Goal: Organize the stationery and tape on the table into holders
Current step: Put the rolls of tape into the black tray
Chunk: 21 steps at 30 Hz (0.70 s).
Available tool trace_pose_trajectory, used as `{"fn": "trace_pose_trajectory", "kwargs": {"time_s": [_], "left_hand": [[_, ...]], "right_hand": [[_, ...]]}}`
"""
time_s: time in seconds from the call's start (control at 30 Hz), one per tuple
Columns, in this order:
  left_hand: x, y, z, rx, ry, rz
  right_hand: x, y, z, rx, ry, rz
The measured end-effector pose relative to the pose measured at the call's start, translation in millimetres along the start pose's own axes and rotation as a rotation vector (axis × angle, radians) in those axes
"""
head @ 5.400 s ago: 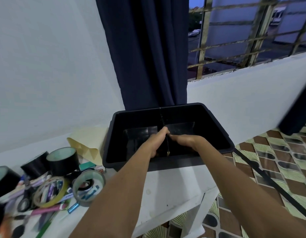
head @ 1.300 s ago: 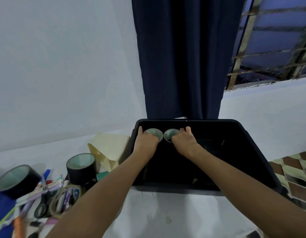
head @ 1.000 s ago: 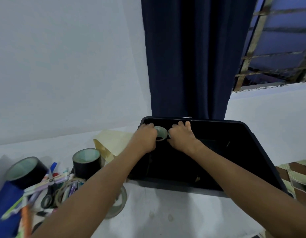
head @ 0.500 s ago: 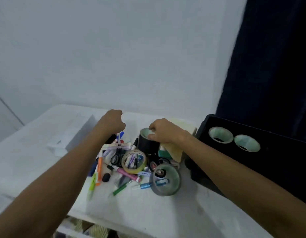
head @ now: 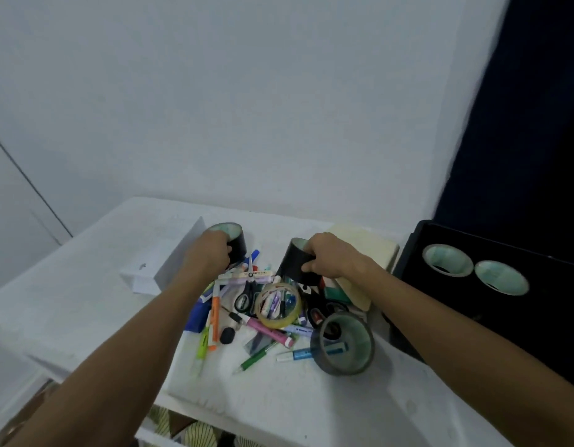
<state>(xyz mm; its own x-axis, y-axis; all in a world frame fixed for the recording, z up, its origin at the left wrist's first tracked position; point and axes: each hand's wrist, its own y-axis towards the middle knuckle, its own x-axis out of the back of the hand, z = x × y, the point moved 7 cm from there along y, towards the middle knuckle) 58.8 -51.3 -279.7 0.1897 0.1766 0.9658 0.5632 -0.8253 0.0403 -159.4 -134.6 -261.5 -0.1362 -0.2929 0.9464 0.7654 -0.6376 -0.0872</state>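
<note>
- Toward the far edge of the table (head: 86,304), my left hand (head: 211,253) wraps one black tape roll (head: 235,241); my right hand (head: 327,256) clasps a second black roll (head: 293,261), fingers (head: 306,264) curled round both outer walls
- I judge these rolls stiff, fairly heavy and smooth-sided, so gripping across the wall or hooking the core seems safest
- Two rolls already stand in the black bin (head: 537,333) at the right edge
- Printing on the clear tape roll (head: 279,304) is too small to read

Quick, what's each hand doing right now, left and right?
Left hand: closed around a black tape roll at the pile's far left.
Right hand: closed around another black tape roll, tilted.
</note>
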Motion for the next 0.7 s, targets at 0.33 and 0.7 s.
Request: {"fn": "trace_pose_trajectory", "kwargs": {"time_s": [0.33,0.7], "left_hand": [[82,-39,-210,-0.527,-0.162,-0.232],[-21,-120,-348,-0.944,-0.056,0.155]], "right_hand": [[112,-102,-81,-0.219,0.098,-0.393],[72,-235,-162,-0.488,-0.072,-0.142]]}}
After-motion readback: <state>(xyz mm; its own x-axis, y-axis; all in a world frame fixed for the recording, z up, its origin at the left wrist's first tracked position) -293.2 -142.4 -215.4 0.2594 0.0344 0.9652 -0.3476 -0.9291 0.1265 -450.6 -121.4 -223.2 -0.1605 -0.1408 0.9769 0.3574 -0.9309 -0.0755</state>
